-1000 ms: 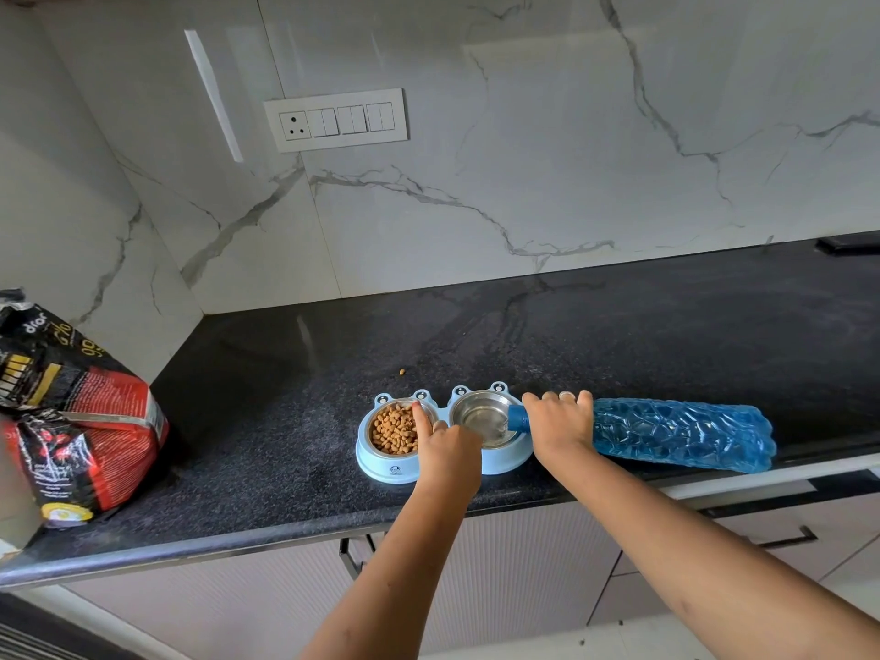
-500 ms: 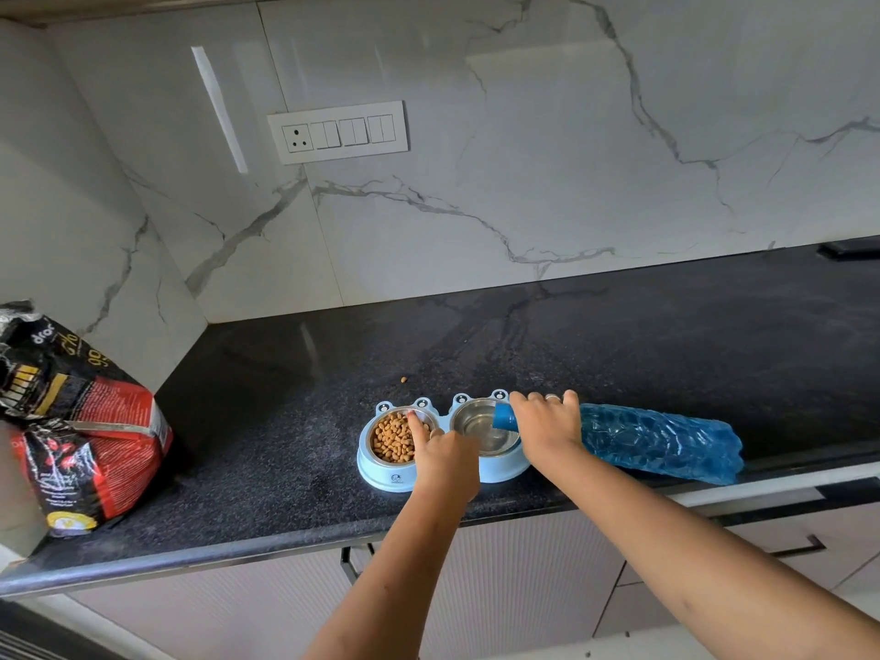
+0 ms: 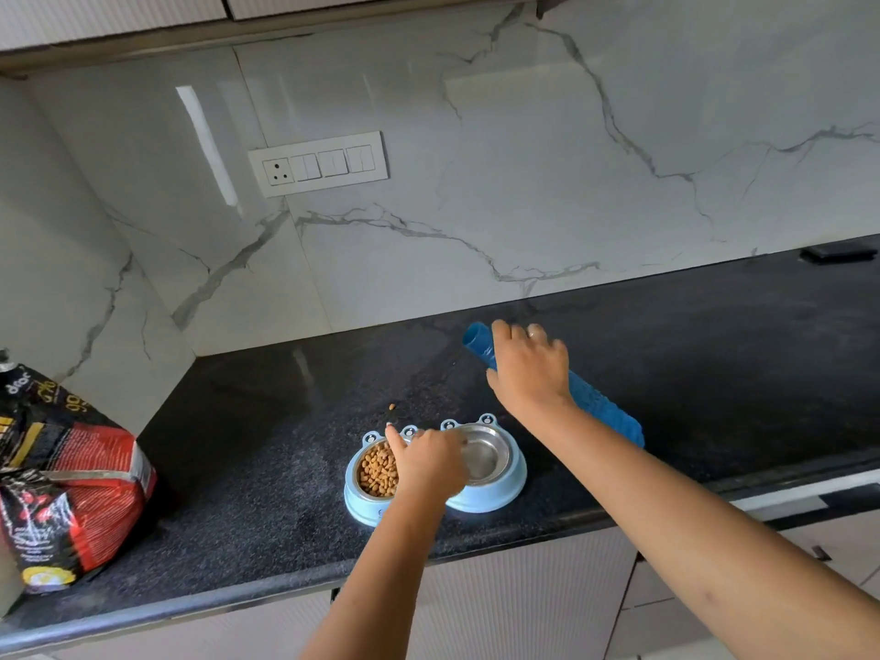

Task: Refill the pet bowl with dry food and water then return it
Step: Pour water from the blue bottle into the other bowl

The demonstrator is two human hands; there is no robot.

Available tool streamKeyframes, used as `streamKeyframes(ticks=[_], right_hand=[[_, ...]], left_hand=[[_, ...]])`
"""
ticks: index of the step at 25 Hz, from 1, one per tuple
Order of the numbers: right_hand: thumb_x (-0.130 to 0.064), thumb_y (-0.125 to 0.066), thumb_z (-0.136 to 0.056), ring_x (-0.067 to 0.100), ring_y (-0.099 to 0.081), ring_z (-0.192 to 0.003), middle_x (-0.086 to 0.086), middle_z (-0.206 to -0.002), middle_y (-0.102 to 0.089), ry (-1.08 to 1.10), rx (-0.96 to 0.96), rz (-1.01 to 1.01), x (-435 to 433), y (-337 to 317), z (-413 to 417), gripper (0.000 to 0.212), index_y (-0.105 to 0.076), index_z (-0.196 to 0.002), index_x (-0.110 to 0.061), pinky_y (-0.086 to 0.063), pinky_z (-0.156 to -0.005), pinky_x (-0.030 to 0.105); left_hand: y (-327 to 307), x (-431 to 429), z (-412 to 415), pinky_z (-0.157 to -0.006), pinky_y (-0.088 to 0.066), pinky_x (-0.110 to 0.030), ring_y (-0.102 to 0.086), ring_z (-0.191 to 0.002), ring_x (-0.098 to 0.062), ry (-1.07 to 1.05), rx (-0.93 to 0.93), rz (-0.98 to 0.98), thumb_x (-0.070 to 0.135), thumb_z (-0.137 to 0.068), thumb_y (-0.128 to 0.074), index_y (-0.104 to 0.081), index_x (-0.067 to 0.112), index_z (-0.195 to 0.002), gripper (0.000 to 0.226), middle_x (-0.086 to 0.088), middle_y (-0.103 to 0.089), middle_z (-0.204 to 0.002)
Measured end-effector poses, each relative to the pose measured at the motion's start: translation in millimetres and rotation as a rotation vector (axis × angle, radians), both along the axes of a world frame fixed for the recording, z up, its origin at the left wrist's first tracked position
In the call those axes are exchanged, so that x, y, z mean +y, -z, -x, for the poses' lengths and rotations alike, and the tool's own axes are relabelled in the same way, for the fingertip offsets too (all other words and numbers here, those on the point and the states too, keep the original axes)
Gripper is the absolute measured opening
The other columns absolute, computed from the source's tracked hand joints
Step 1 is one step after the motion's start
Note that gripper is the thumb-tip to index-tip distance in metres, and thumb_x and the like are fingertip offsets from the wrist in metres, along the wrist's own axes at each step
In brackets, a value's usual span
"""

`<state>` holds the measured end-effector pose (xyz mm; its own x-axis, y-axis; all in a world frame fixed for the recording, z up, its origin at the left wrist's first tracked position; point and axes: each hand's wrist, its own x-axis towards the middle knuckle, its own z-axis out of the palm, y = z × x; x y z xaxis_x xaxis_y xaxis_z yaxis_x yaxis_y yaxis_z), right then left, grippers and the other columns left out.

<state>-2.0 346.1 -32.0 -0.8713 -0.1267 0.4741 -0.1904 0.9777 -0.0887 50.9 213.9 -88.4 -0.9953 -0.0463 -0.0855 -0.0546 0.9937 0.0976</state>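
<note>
Blue double pet bowl [image 3: 500,497] sits on the black surface [image 3: 262,469], close to the front edge. Its L cup is full of kibble [image 3: 376,469]. The R steel cup [image 3: 485,457] is shiny inside, and I can't tell if there's water in it.

My left grip [image 3: 431,462] comes in from below with the forearm straight. Its fingers are curled down over the bowl's middle bridge, holding it, w/ one digit sticking out along the kibble cup's back rim.

My right grip [image 3: 528,369] is stretched further out, past the bowl's back R corner, back of hand up. It's wrapped round the neck end of the blue bottle [image 3: 597,407]. The bottle is tilted, w/ its open mouth pointing up-left toward the wall and its body slanting down-right behind my forearm. Its mouth is well apart from the steel cup.

One stray kibble piece [image 3: 391,406] lies just behind the bowl. The red-black food bag [image 3: 71,493] slumps at the far L near the side wall, well apart from the bowl, w/ bare surface between them. There's more bare surface behind the bowl to the marble wall, and off to the R. A small dark item [image 3: 840,253] sits at the far R back edge.
</note>
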Motion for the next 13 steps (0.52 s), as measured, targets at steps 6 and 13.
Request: streamKeyframes(ticks=[6,13], right_hand=[[-0.044,-0.076,-0.075,0.031,-0.057,-0.107,0.009,-0.114,-0.059,-0.048,-0.099,0.418,32,-33,54,0.060,-0.048,-0.116,-0.011,-0.049,-0.079,0.040],[-0.032,-0.082,-0.070,0.028,-0.054,-0.105,0.010,-0.112,-0.048,-0.215,-0.138,0.621,54,-26,175,0.059,-0.052,-0.117,-0.011,-0.050,-0.090,0.041]], left_hand=[[-22,35,59,-0.110,-0.009,-0.062,-0.047,-0.126,-0.025,-0.006,0.107,-0.246,0.042,-0.088,-0.057,-0.028,0.034,-0.141,0.061,0.000,-0.060,-0.126],[-27,71,154,-0.109,-0.012,-0.063,-0.037,-0.136,-0.026,-0.045,0.174,-0.327,0.039,-0.084,-0.059,-0.023,0.035,-0.144,0.071,0.004,-0.037,-0.151]])
